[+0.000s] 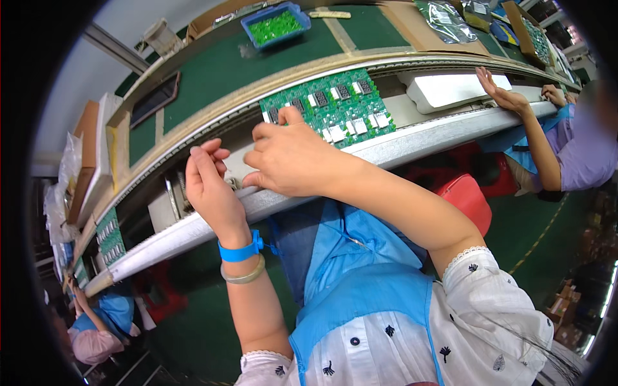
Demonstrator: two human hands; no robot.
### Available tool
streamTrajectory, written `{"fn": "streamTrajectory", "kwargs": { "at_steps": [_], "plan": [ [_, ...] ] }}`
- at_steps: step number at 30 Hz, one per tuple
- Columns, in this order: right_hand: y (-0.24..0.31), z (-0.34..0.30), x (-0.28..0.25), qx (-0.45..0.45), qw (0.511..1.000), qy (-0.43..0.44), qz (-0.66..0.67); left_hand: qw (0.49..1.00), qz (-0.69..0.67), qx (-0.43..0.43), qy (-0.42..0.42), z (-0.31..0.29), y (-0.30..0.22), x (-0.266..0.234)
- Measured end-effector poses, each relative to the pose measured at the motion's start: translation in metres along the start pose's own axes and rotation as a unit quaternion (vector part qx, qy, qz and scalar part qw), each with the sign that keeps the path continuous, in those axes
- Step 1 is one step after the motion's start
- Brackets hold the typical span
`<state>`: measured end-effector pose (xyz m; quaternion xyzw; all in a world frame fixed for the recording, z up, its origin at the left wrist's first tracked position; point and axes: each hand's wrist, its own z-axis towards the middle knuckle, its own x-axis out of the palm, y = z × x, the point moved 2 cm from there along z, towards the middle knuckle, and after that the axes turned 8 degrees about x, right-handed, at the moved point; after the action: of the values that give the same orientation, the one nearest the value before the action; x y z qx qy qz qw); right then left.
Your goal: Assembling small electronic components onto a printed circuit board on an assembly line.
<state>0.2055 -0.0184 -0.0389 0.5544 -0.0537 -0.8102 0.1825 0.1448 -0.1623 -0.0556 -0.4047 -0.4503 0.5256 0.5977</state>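
Note:
A green circuit-board panel point(331, 106), with black digit displays and white parts, lies on the conveyor rails in front of me. My right hand point(293, 154) is over its left end, the index finger bent up against the near left corner. The other right fingers are loosely curled and apart, with nothing visible in them. Just left of it, my left hand point(212, 190) is raised over the rail with its fingers curled together; whatever they may hold is hidden. A blue wrist strap point(241, 251) and a pale bangle point(243, 273) circle my left wrist.
Beyond the rails, a blue tray point(283, 29) of small green parts and a dark phone-like device point(154, 100) lie on the green bench. A white foam block point(444, 90) is right of the panel. Another board panel point(111, 238) is far left. Co-workers' hands point(502, 93) appear at right.

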Motion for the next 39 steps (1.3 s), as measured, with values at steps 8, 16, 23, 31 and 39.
{"fn": "streamTrajectory", "kwargs": {
  "at_steps": [8,16,23,31,39],
  "plan": [
    [-0.026,-0.021,-0.012,0.037,0.996,0.061,-0.052,1.0,0.007,0.002,0.005,-0.001,0.002,-0.001],
    [-0.095,-0.07,-0.064,0.173,0.972,0.078,-0.141,0.999,0.004,0.02,0.033,0.002,0.01,-0.005],
    [-0.176,-0.115,-0.106,0.298,0.924,0.065,-0.23,0.998,0.034,0.036,0.05,0.004,0.014,-0.009],
    [-0.268,-0.15,-0.158,0.47,0.834,0.116,-0.265,0.997,0.018,0.045,0.06,0.006,0.015,-0.012],
    [-0.33,-0.21,-0.164,0.55,0.788,0.01,-0.275,0.995,0.061,0.036,0.072,0.005,0.027,0.004]
  ]
}}
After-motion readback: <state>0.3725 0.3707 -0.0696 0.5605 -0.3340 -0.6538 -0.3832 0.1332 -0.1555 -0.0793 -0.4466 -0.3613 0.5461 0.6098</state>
